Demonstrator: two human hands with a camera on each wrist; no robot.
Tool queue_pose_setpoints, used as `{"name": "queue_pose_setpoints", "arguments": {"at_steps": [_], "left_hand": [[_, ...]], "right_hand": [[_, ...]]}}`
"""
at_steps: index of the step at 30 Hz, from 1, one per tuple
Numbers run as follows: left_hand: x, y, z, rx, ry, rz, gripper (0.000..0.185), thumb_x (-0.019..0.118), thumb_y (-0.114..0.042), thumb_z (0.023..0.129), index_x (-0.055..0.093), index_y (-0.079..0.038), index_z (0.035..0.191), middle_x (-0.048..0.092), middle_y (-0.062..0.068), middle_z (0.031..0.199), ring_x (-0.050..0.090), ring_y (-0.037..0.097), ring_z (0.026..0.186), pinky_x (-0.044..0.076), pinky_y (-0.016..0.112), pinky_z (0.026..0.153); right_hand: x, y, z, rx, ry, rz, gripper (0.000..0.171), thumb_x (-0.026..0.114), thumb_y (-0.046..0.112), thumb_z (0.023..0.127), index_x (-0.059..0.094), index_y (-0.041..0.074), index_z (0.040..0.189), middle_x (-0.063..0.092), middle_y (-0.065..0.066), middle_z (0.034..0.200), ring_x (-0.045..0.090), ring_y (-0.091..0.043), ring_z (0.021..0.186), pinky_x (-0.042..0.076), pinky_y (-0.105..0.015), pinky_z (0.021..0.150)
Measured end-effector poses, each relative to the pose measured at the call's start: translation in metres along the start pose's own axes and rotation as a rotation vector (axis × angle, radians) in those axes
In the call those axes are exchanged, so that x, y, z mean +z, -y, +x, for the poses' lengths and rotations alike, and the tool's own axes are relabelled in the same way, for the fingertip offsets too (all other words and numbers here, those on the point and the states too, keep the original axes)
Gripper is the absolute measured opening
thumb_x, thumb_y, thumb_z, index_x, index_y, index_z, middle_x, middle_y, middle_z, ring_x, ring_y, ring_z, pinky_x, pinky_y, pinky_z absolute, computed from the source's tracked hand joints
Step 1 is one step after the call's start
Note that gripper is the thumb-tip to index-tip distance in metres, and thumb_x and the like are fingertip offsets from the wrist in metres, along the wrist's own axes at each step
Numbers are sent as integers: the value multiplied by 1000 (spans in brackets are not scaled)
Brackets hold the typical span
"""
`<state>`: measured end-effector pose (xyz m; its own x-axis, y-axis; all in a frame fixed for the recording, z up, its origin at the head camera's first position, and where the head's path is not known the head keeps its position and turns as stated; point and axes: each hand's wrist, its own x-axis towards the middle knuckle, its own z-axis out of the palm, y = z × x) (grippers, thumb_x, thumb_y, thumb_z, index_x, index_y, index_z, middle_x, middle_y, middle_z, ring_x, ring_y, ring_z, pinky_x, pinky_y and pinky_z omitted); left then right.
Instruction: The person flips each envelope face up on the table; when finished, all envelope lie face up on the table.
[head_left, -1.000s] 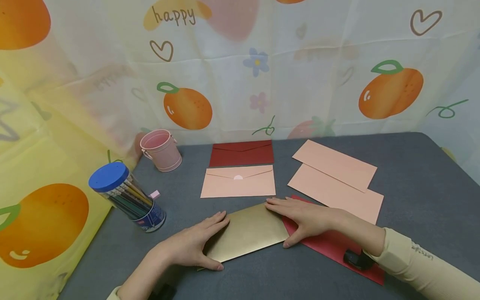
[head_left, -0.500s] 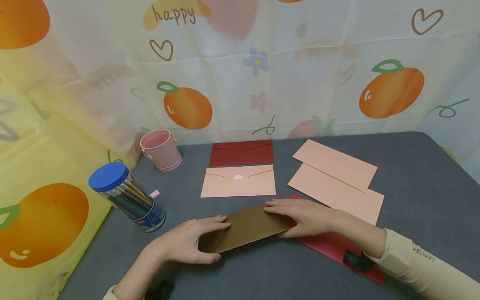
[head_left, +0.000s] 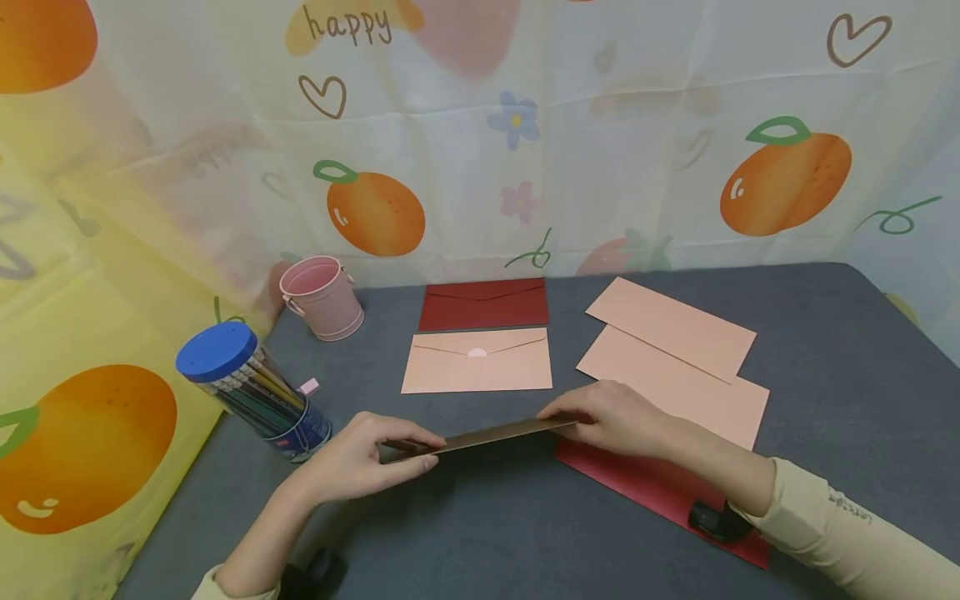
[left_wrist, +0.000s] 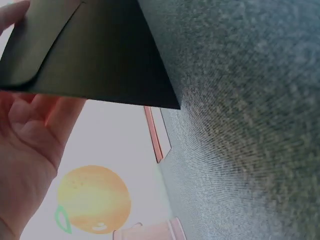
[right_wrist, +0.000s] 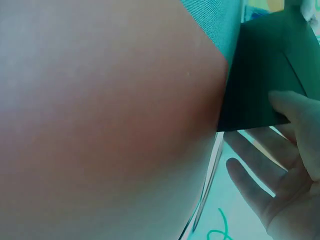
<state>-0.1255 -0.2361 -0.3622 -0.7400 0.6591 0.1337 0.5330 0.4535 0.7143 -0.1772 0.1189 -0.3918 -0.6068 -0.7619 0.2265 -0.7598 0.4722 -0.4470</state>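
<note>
A gold envelope [head_left: 495,435] is lifted off the grey table [head_left: 825,350] and seen almost edge-on, held level between both hands. My left hand [head_left: 367,454] pinches its left end, thumb on top. My right hand [head_left: 607,417] pinches its right end. In the left wrist view the envelope's dark underside [left_wrist: 95,50] with its flap shows above the table, with my left hand [left_wrist: 30,125] beside it. In the right wrist view the envelope [right_wrist: 260,80] is a dark sheet with my fingers [right_wrist: 295,115] on it. A red envelope [head_left: 660,492] lies under my right forearm.
Behind the hands lie a pink envelope [head_left: 477,361] and a dark red envelope [head_left: 483,303]. Two pink envelopes [head_left: 671,358] overlap at the right. A pink bucket [head_left: 322,297] and a blue-lidded pencil tub [head_left: 251,390] stand at the left. A patterned curtain hangs behind.
The gold envelope lay flat under both hands. Both hands have gripped its ends, raised it off the table and tipped it until only its edge faces the head camera.
</note>
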Motion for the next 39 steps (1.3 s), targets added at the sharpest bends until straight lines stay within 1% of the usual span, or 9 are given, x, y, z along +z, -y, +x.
{"name": "queue_pose_setpoints", "arguments": {"at_steps": [4, 7, 11, 15, 19, 23, 27, 32, 39], "left_hand": [[-3, 4, 0, -30, -109, 11, 18, 67, -21, 94, 74, -16, 109, 73, -4, 100, 68, 8, 87, 56, 28, 77], [-4, 10, -1, -66, -179, 33, 16, 69, -19, 92, 74, -20, 108, 72, -9, 99, 67, 8, 87, 55, 30, 77], [-5, 16, -2, -151, -258, 5, 15, 73, -18, 89, 74, -21, 104, 72, -10, 95, 66, 9, 83, 56, 30, 73], [-6, 20, -2, -270, -328, -48, 15, 77, -21, 86, 74, -18, 99, 71, -5, 88, 62, 12, 70, 52, 26, 62], [-7, 21, 1, -346, -389, -85, 18, 78, -25, 85, 74, -14, 99, 70, -1, 85, 59, 15, 68, 48, 25, 59], [-8, 20, 4, -363, -442, -146, 23, 77, -25, 85, 72, -10, 102, 71, 2, 90, 61, 16, 74, 49, 25, 63], [-7, 20, 5, -361, -475, -205, 27, 76, -21, 86, 70, -7, 109, 72, 6, 95, 63, 15, 79, 51, 24, 67], [-6, 21, 5, -377, -500, -253, 36, 75, -16, 87, 65, -4, 119, 71, 12, 102, 67, 12, 84, 53, 22, 72], [-5, 25, 4, -503, -540, -244, 45, 76, -25, 87, 61, -11, 128, 68, 12, 110, 67, 13, 90, 52, 22, 76]], "right_hand": [[0, -2, 1, -8, -72, 30, 18, 69, 15, 91, 75, 20, 107, 71, 15, 93, 61, 4, 76, 51, -23, 70], [0, -3, 1, -11, -115, 58, 14, 71, 15, 89, 77, 16, 102, 71, 13, 84, 52, 5, 62, 46, -19, 58], [0, -3, 0, 33, -139, 119, 15, 74, 12, 87, 77, 13, 102, 72, 9, 80, 44, 3, 54, 38, -18, 50], [-1, -1, -1, 78, -145, 192, 20, 74, 11, 87, 76, 14, 106, 73, 6, 86, 53, 1, 60, 44, -20, 55], [-2, 1, 1, 97, -163, 248, 20, 73, 12, 88, 74, 18, 108, 73, 7, 88, 60, -1, 68, 50, -22, 61], [-1, 2, 3, 113, -191, 303, 17, 73, 12, 88, 74, 19, 103, 72, 7, 85, 64, -5, 71, 53, -26, 64], [0, 3, 4, 168, -192, 363, 13, 75, 11, 86, 70, 18, 96, 71, 5, 81, 66, -8, 72, 55, -27, 69], [1, 5, 5, 281, -159, 404, 14, 77, 16, 85, 63, 18, 88, 68, 7, 78, 64, -9, 71, 52, -25, 62], [6, 6, 8, 379, -82, 444, 22, 77, 18, 85, 58, 10, 93, 62, 2, 78, 64, -12, 68, 51, -26, 61]]}}
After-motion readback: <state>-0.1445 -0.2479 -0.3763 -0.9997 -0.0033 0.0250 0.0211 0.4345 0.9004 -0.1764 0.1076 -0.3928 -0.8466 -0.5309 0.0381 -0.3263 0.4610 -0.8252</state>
